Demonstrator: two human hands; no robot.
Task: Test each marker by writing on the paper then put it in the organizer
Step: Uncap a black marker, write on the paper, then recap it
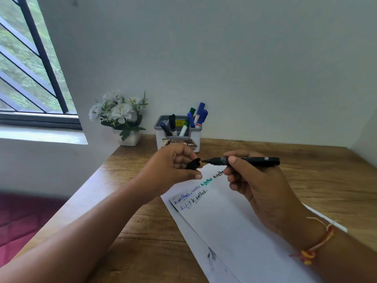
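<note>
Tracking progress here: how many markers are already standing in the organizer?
6. In the organizer: a blue marker at the left, a black marker beside it, a green-capped one in the middle, and three blue-capped markers at the right. Shorter ones may be hidden inside.

White flowers [120,111] in a white pot [130,138] at the wooden desk's [330,180] far left corner; barred window [30,78] at left; white wall [224,58] behind.
</note>
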